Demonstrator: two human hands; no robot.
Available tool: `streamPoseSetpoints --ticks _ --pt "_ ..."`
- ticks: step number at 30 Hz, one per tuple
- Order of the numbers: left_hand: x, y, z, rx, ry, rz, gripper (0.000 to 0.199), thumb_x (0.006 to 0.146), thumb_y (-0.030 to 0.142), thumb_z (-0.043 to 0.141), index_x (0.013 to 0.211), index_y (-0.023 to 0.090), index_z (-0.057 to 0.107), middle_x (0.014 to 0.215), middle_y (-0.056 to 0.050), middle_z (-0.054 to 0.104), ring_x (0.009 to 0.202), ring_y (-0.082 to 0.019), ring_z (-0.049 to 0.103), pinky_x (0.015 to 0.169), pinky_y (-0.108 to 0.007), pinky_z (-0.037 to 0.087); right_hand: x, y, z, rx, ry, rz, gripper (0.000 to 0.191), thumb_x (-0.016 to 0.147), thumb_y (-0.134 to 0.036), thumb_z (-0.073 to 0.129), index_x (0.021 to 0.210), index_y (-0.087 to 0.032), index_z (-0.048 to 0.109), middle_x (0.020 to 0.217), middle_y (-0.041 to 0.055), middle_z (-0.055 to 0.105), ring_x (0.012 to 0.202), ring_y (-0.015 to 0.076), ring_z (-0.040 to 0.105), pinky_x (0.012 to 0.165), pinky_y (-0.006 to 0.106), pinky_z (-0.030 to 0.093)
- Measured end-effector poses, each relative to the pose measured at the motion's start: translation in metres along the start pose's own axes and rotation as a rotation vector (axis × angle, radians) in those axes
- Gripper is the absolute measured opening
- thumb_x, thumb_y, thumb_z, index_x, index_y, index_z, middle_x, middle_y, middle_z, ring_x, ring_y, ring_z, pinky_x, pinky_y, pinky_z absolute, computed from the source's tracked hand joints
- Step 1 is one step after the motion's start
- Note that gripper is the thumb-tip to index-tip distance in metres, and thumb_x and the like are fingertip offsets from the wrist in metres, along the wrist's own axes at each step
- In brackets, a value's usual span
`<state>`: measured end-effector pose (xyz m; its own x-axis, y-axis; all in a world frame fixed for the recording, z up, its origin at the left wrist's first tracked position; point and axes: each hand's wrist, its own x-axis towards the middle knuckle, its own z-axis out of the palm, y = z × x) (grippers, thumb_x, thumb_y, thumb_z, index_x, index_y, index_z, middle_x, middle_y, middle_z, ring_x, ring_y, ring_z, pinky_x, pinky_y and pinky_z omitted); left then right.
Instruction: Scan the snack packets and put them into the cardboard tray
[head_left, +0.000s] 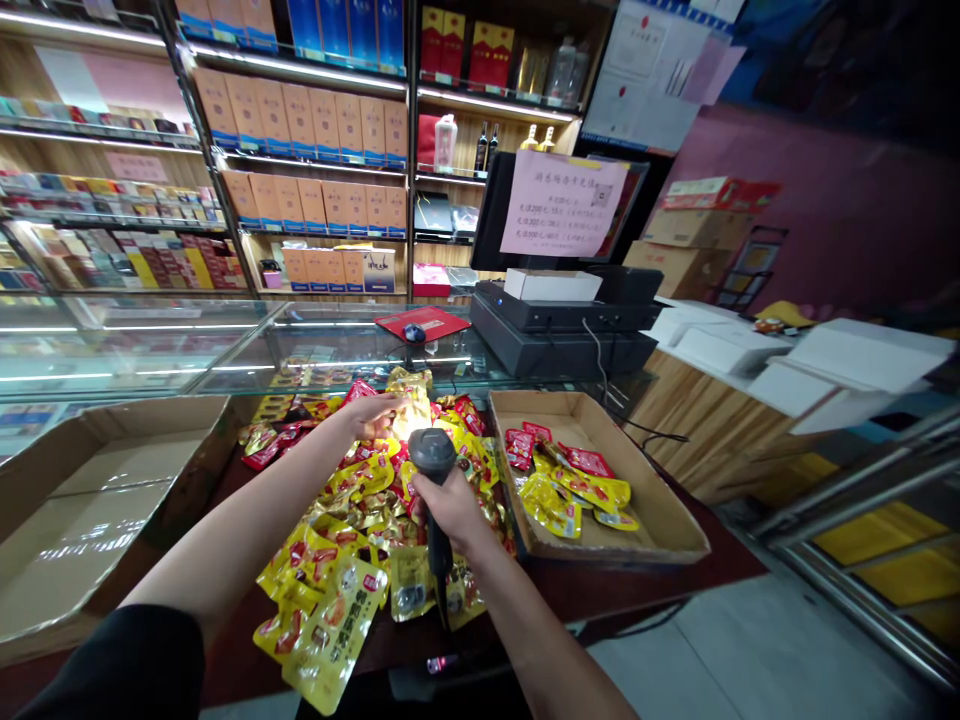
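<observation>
My right hand (455, 510) is wrapped round the handle of a black barcode scanner (433, 452). The scanner's head points away from me, and its bright light falls on a gold snack packet (411, 402). My left hand (373, 415) reaches in from the left and has its fingers closed on that packet's left side. Both hands are over a heap of yellow, red and gold snack packets (360, 480). A long yellow packet (337, 632) lies at the near edge of the heap.
A shallow cardboard tray (675, 545) on the right holds several yellow and red packets. Another cardboard tray (112, 480) stands at the left. Behind are a glass counter (225, 345), a mouse (414, 332) on a red mat, a monitor (637, 195) and stocked shelves.
</observation>
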<state>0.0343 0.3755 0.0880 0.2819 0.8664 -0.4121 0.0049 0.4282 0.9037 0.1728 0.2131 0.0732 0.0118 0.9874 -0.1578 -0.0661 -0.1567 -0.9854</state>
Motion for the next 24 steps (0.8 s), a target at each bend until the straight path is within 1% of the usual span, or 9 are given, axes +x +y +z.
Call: streamPoseSetpoints --ticks 2,5,10,12,14,16,19,22,24 --pt "0.0 0.0 0.0 0.021 -0.012 -0.019 0.046 0.047 0.032 0.084 0.082 0.021 0.056 0.068 0.006 0.054 0.054 -0.007 0.045 0.057 -0.023 0.042 0.001 0.001 0.0 0.014 0.001 0.007 0.013 0.069 -0.029 0.059 0.064 -0.019 0.052 0.038 -0.0048 0.048 0.033 0.0107 0.044 0.036 0.022 0.038" --pt "0.001 -0.001 -0.001 0.015 -0.096 -0.032 0.043 0.049 0.035 0.083 0.079 0.021 0.055 0.073 0.006 0.056 0.058 -0.008 0.048 0.055 -0.022 0.042 0.003 0.001 -0.001 0.058 0.003 0.028 0.012 0.067 -0.028 0.059 0.066 -0.018 0.053 0.042 -0.004 0.051 0.034 0.0105 0.045 0.037 0.023 0.038" --pt "-0.013 -0.003 0.011 -0.029 -0.16 -0.075 0.038 0.056 0.034 0.08 0.083 0.021 0.058 0.08 0.003 0.06 0.064 -0.01 0.055 0.055 -0.021 0.045 0.011 -0.013 -0.025 0.081 0.171 -0.147 0.012 0.059 -0.018 0.064 0.069 -0.015 0.06 0.061 -0.003 0.059 0.052 0.0077 0.05 0.05 0.019 0.04" --pt "-0.025 -0.003 0.022 -0.051 -0.206 -0.084 0.034 0.061 0.032 0.077 0.086 0.021 0.059 0.082 0.002 0.061 0.066 -0.01 0.056 0.059 -0.022 0.047 0.017 -0.023 -0.042 0.134 0.215 -0.09 0.016 0.058 -0.018 0.065 0.073 -0.016 0.063 0.057 -0.0046 0.057 0.05 0.0073 0.048 0.049 0.019 0.039" --pt "-0.035 -0.003 0.036 -0.072 -0.238 -0.083 0.027 0.066 0.028 0.074 0.086 0.019 0.059 0.081 0.001 0.061 0.065 -0.01 0.056 0.061 -0.023 0.048 0.021 -0.035 -0.059 0.213 0.195 0.016 0.024 0.056 -0.016 0.065 0.08 -0.016 0.065 0.056 -0.0044 0.057 0.049 0.0075 0.048 0.048 0.019 0.04" --pt "-0.042 -0.002 0.052 -0.108 -0.285 -0.121 0.021 0.071 0.023 0.07 0.087 0.017 0.059 0.083 -0.002 0.062 0.065 -0.01 0.057 0.062 -0.024 0.049 0.024 -0.046 -0.076 0.295 0.137 0.07 0.028 0.056 -0.013 0.065 0.084 -0.016 0.065 0.061 -0.0023 0.061 0.051 0.0086 0.052 0.05 0.019 0.043" --pt "-0.045 -0.001 0.076 -0.166 -0.358 -0.185 0.012 0.08 0.023 0.06 0.087 0.014 0.059 0.079 -0.004 0.062 0.06 -0.01 0.057 0.063 -0.026 0.05 0.021 -0.058 -0.1 0.331 0.095 0.144 0.023 0.058 -0.011 0.064 0.08 -0.016 0.065 0.074 0.0022 0.067 0.063 0.011 0.06 0.055 0.019 0.048" --pt "-0.041 0.001 0.102 -0.22 -0.426 -0.232 0.016 0.086 0.028 0.051 0.088 0.014 0.058 0.074 -0.004 0.06 0.055 -0.01 0.055 0.064 -0.027 0.05 0.016 -0.064 -0.128 0.323 0.072 0.18 0.021 0.062 -0.011 0.063 0.082 -0.016 0.066 0.085 0.0048 0.069 0.074 0.0129 0.064 0.06 0.019 0.051" --pt "-0.035 0.003 0.123 -0.24 -0.486 -0.26 0.025 0.087 0.034 0.047 0.095 0.013 0.057 0.082 -0.007 0.062 0.063 -0.013 0.059 0.069 -0.029 0.05 0.012 -0.066 -0.151 0.32 0.062 0.188 0.023 0.064 -0.012 0.064 0.086 -0.016 0.066 0.09 0.0063 0.07 0.079 0.0142 0.065 0.062 0.02 0.052"
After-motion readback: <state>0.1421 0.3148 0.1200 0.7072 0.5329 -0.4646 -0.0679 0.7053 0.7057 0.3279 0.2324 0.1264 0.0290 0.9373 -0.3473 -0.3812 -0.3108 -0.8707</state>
